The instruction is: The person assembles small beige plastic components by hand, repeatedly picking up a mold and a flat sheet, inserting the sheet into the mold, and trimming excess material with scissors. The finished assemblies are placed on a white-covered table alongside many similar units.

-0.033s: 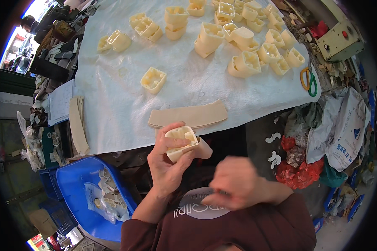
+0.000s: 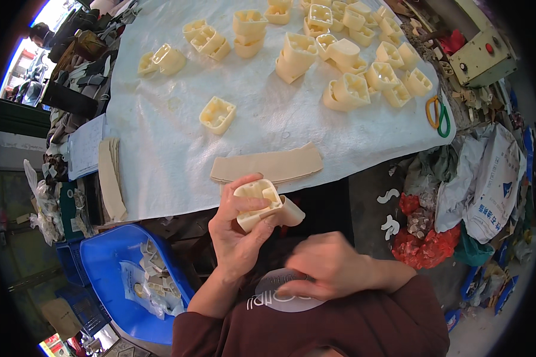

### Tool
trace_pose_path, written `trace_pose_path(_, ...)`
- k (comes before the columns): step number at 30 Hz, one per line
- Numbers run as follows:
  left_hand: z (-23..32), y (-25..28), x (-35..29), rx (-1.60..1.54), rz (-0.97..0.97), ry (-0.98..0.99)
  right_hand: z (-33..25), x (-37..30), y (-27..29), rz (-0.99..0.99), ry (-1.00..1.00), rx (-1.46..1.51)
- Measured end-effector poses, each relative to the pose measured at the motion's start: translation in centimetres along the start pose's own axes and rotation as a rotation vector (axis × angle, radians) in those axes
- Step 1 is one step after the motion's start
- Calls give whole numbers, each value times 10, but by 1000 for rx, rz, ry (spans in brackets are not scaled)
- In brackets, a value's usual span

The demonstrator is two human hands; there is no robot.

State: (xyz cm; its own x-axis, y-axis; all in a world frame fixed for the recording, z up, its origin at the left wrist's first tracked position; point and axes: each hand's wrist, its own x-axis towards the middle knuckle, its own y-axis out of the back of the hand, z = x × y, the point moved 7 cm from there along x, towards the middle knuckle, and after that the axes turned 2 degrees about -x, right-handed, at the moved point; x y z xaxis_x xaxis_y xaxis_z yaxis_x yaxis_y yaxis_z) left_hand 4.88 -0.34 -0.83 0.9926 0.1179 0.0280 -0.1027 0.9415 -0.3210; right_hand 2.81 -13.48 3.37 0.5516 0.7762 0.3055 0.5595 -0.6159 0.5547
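Note:
My left hand is closed around a cream hollow plastic block, one finger reaching over its open top. At the block's right side a pale curved piece sticks out; whether it is joined to the block I cannot tell. My right hand is apart from the block, in front of my chest, its fingers bent and smeared by motion. On the near table edge, just beyond my left hand, lie curved beige strips. A single similar cream block stands farther back.
Many cream blocks crowd the far right of the white-covered table. Scissors with green and orange handles lie at its right edge. More beige strips lie at left. A blue tub with scraps stands below left; bags lie right.
My right hand has shifted slightly left, across my chest. My left hand keeps its hold on the cream block almost in place.

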Motion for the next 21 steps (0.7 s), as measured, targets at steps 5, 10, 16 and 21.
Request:
trace_pose_path(5,6,-6,2,-37,-80,-53,70,-12,-46,-114,-796,676)
trace_pose_path(10,-6,-5,-1,-253,-127,34,65,3,-17,499,-333,1206)
trace_pose_path(16,-10,0,-5,-216,-136,21,82,-6,1,588,-504,1230)
trace_pose_path(21,-9,-4,-7,-325,-228,36,79,2,0,574,-507,1206)
